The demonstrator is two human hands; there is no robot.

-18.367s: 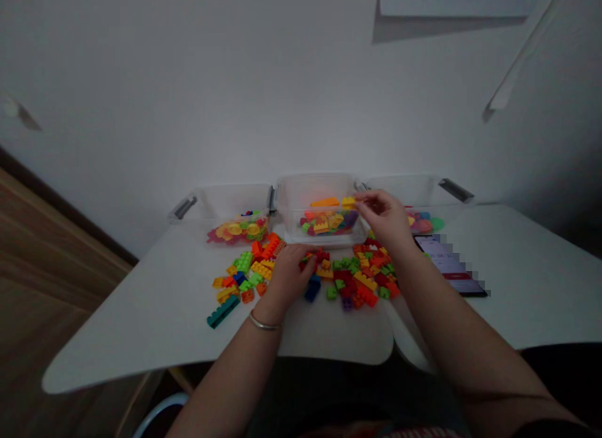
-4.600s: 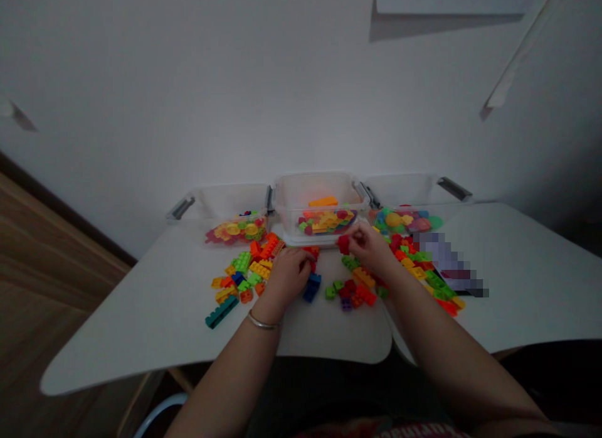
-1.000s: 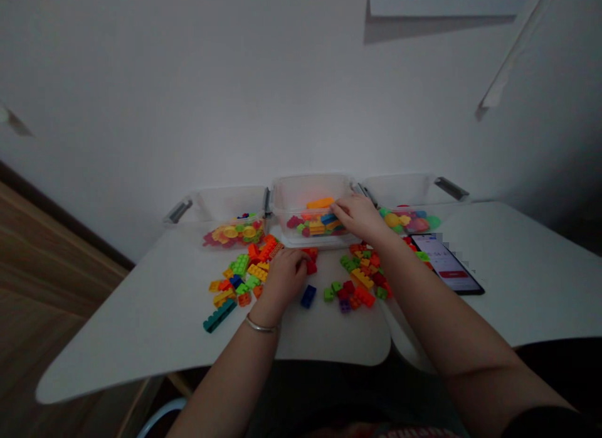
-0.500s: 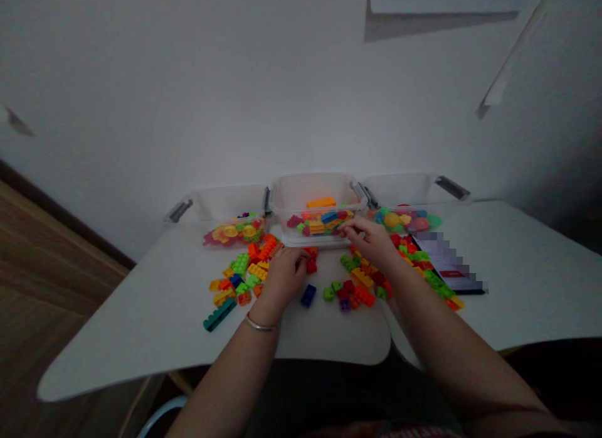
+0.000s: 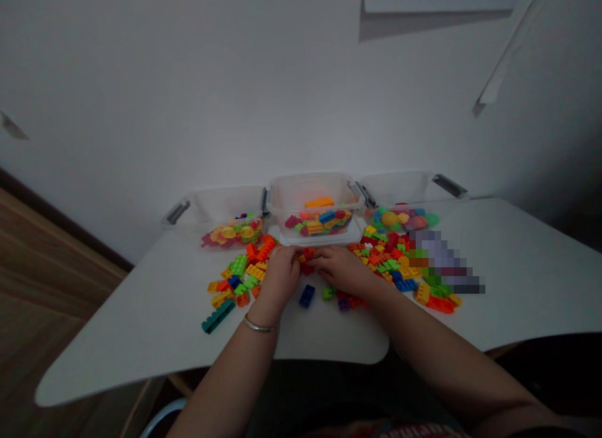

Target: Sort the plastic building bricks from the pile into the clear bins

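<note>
My left hand (image 5: 279, 275) rests on the white table (image 5: 141, 325), fingers curled around a small red brick (image 5: 307, 261). My right hand (image 5: 342, 268) lies low over the loose bricks, its fingertips touching the same red cluster right beside the left hand; its grip is hidden. A blue brick (image 5: 307, 295) and a green brick (image 5: 328, 293) lie just in front of the hands. Behind them stands a clear middle tub (image 5: 316, 190) with mixed bricks inside.
Brick piles spread to the left (image 5: 244, 268) and right (image 5: 397, 265). A long teal brick (image 5: 217, 315) lies at the front left. Clear tubs with coloured discs stand at the left (image 5: 221, 202) and right (image 5: 404, 187). A blurred phone (image 5: 446, 265) is at the right.
My right hand has drawn back from the middle tub and come down left to the red bricks by my left hand. The left hand has hardly moved.
</note>
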